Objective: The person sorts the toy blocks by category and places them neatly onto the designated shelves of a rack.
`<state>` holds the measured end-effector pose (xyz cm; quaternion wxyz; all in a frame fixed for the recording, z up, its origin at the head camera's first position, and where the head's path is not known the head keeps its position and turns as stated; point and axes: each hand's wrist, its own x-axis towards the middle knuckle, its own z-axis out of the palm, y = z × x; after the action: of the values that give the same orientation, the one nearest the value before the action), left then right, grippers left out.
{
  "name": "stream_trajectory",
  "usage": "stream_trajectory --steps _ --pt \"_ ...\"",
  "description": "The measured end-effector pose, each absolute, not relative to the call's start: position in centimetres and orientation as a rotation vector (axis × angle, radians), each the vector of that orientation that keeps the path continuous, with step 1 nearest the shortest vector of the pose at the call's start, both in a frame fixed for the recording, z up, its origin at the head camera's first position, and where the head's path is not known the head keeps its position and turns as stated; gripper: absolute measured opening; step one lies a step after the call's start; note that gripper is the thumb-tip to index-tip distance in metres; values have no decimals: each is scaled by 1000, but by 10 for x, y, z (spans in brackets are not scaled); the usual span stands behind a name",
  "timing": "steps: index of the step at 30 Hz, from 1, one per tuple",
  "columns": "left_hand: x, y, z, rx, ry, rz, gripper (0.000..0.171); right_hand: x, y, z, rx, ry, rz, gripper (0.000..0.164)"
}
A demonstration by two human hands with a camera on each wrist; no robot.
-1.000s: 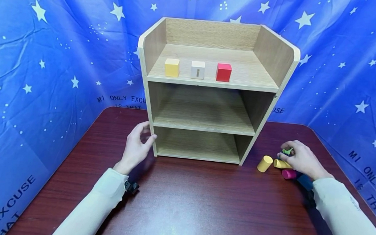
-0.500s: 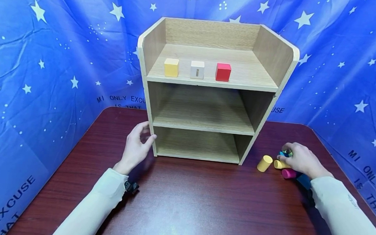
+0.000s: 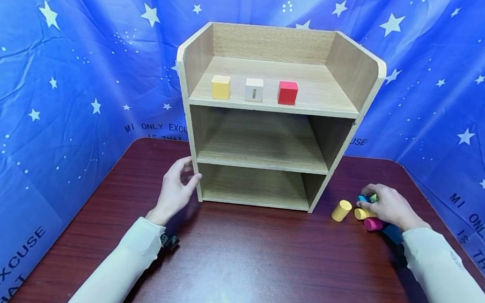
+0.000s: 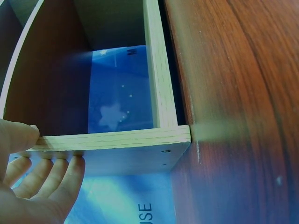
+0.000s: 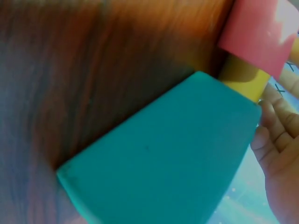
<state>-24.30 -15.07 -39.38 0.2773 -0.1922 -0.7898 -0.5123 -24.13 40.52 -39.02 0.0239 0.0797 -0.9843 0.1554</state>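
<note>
A three-tier wooden shelf (image 3: 262, 167) stands on the table. My left hand (image 3: 173, 191) grips its left side panel (image 4: 117, 140), thumb at the front edge and fingers against the outer face. At the right, my right hand (image 3: 392, 208) reaches over a small pile of blocks with bent fingers. By its fingertips lie a blue block (image 3: 363, 198) and a green block (image 3: 374, 198), both partly covered. Under the hand are a lying yellow cylinder (image 3: 361, 214) and a pink cylinder (image 3: 373, 224). A teal block (image 5: 163, 154) fills much of the right wrist view. Whether the right fingers hold a block, I cannot tell.
On the top board sit a yellow cube (image 3: 220, 88), a white cube (image 3: 254, 91) and a red cube (image 3: 287, 93). Another yellow cylinder (image 3: 341, 211) stands upright between shelf and pile. A blue starry curtain (image 3: 71, 64) surrounds the dark red table (image 3: 260, 265).
My right hand has shifted slightly within the pile. The blue block shows more at its fingertips, and the lying yellow cylinder has turned a little. The left hand keeps its place on the shelf.
</note>
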Motion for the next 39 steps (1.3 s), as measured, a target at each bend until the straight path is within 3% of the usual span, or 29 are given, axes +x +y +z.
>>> stream_trajectory --steps 11,24,39 --pt "-243 -151 -394 -515 -2119 -1383 43 -245 401 -394 352 -2996 500 36" --pt "-244 -150 -395 -537 -2087 -1380 43 -246 399 -397 325 -3010 524 46" --pt "-218 -140 -364 -532 -2105 -1362 40 -246 400 -398 329 -3017 537 37"
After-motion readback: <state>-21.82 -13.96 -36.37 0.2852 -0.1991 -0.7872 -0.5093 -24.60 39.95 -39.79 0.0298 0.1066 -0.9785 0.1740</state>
